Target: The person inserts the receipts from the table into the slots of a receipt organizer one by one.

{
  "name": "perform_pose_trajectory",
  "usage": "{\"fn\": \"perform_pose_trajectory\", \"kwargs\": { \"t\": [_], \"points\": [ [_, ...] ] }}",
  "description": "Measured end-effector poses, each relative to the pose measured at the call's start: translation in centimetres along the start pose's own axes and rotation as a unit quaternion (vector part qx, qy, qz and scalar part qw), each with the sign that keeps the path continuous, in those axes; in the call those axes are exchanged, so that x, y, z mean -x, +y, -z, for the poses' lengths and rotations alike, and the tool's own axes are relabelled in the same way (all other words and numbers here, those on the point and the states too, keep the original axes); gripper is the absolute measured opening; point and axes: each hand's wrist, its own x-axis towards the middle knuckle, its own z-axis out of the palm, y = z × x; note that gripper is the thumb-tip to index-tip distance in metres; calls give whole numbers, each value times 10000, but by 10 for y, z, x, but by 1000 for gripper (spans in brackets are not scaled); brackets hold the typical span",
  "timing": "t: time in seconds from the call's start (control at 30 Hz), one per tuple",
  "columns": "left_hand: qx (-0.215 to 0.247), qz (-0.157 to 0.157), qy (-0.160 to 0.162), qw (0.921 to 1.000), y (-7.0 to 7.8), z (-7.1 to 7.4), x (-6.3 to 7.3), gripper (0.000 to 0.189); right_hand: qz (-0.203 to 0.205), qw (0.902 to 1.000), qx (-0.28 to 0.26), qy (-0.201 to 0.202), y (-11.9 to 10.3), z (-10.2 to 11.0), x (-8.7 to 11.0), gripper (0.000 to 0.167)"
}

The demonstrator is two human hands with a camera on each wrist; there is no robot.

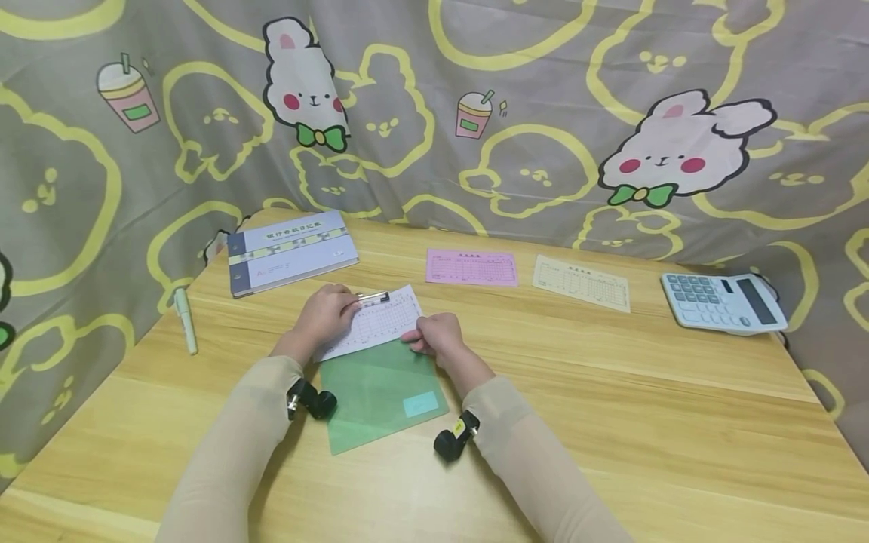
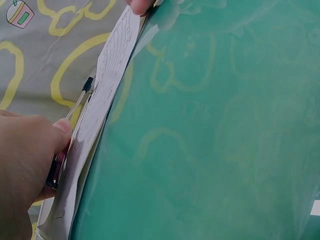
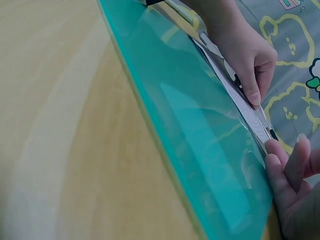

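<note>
A green file folder (image 1: 383,396) with a light blue label lies at the middle of the table, its surface glossy. Across its upper part lies a white printed form (image 1: 380,320), under a metal clip (image 1: 373,297) at the top edge. My left hand (image 1: 329,313) pinches that clip, the thumb (image 2: 62,127) on its wire lever. At the form's right edge, my right hand (image 1: 440,335) holds the paper near the folder's side, fingertips (image 3: 272,150) at the edge. How far the form sits under the clip is hidden.
A blue account book (image 1: 292,253) lies at the back left, with a pale marker pen (image 1: 185,320) at the left edge. Behind the folder are a pink form (image 1: 471,268) and a cream form (image 1: 581,283). A light blue calculator (image 1: 723,303) lies at the right.
</note>
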Motion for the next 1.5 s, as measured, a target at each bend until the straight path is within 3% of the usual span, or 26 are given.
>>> {"fn": "perform_pose_trajectory", "kwargs": {
  "t": [0.7, 1.3, 1.5],
  "points": [
    [-16, -37, 70, 10000, 0, 0, 2, 23, -120, 9998, 132, 128, -2, -4, -1, 31],
    [-19, 202, -182, 9996, 2, 0, 2, 28, -178, 9998, 127, 6, -4, -1, 1, 29],
    [68, 372, -187, 9991, 1, 2, 4, 32, -9, 9988, 241, -434, -4, 12, 6, 21]
  ]
}}
